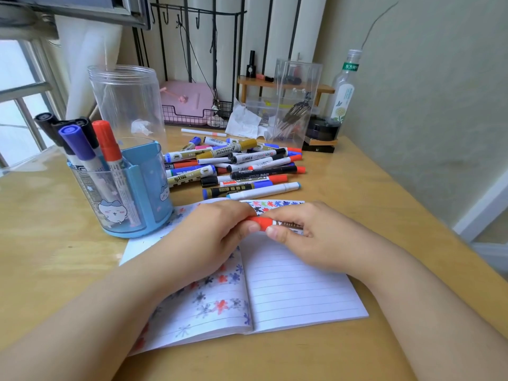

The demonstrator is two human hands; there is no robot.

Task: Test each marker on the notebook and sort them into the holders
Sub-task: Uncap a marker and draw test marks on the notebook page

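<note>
Both hands [264, 237] grip red marker [270, 223] horiz., cap pointing left, over notebook [297, 287].

Two hands: the left hand [217, 229] and the right hand [308, 237] share one red-capped marker [264, 223]. One open notebook [297, 287] lies on the bench. The blue holder [143, 193] carries four markers: two black-capped, one purple-capped, one red-capped. One clear jar [126, 100] stands behind it. The loose pile [236, 166] holds roughly twenty markers; the overlap prevents an exact count.
</note>
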